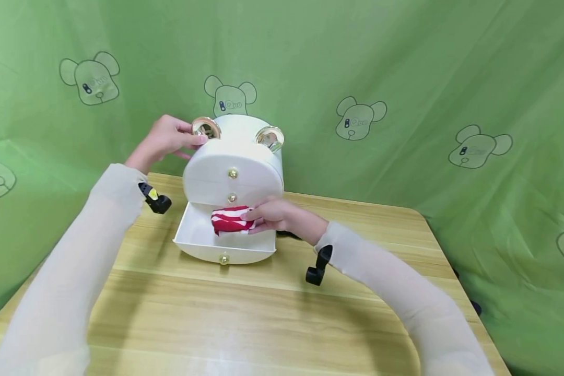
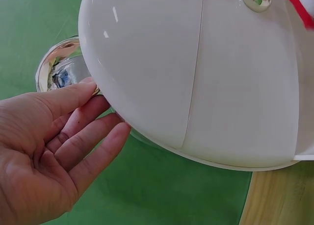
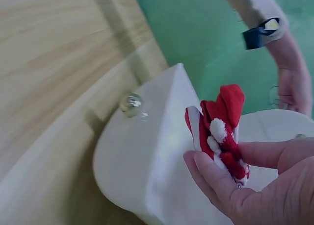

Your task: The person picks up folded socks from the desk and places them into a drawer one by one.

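Observation:
A white storage box (image 1: 207, 177) with two gold-rimmed round ears stands on the table, its bottom drawer (image 1: 197, 251) pulled out. My left hand (image 1: 171, 137) holds the box's left ear (image 1: 206, 127), thumb in front and the other fingers beside and behind it. In the left wrist view the thumb tip lies at the ear's lower edge, against the box's curved side. Over the drawer, my right hand (image 1: 270, 214) pinches a red-and-white striped cloth bundle (image 1: 230, 221) between thumb and fingers. White fluffy patches show on the bundle (image 3: 218, 132) in the right wrist view.
Gold knobs (image 1: 232, 173) dot the box front. A wooden table (image 1: 244, 318) lies below. Behind it hangs a green curtain (image 1: 301, 62) printed with bear heads. A dark object (image 1: 289, 235) shows beside the box, partly hidden by the right wrist.

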The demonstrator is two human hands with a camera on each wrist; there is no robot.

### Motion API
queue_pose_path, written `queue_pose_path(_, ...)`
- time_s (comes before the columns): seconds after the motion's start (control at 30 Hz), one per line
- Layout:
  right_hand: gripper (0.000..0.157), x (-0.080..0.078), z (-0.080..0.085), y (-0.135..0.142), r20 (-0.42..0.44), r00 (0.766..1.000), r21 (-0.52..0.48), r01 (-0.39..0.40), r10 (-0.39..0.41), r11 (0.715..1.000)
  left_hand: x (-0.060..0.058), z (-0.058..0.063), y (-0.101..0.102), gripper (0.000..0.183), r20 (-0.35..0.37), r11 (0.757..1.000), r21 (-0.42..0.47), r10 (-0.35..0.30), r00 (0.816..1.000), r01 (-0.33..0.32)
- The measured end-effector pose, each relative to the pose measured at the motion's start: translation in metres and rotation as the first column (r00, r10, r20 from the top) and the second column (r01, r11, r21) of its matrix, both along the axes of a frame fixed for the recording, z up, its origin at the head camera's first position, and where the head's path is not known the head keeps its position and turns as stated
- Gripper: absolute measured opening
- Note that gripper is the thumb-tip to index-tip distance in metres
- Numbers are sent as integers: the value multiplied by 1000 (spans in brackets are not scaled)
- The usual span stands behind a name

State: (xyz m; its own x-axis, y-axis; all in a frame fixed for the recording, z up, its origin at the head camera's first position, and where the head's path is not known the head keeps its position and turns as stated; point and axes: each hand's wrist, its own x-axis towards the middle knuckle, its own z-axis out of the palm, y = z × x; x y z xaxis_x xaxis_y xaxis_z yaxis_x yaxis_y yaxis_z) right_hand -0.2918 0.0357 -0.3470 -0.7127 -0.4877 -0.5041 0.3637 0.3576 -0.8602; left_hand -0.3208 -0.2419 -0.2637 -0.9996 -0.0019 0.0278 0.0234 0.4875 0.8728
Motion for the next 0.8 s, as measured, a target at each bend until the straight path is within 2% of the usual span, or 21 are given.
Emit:
queue_pose_path(0.07, 15, 0, -6, -7, 11, 999, 19, 30, -31, 999, 0, -1, 0, 46, -2, 1000, 4, 0, 1000, 0)
queue_pose_path(0.23, 37, -1, -19, -22, 34, 997, 30, 68, -69, 997, 1, 0, 0, 46, -1, 1000, -3, 3, 1000, -3)
queue_pose_path(0.3, 42, -1, -23, -26, 43, 996, 24, 77, -78, 997, 1, 0, 0, 45, -3, 1000, -11, 7, 1000, -7)
queue_pose_path(0.57, 42, -5, -39, -40, 71, 989, -5, 128, -128, 992, 1, 1, 1, 46, 3, 1000, -15, 13, 1000, -13)
queue_pose_path(0.8, 38, -6, -50, -48, 87, 988, -4, 129, -128, 992, 1, 0, 0, 46, 2, 1000, -8, 9, 1000, -9)
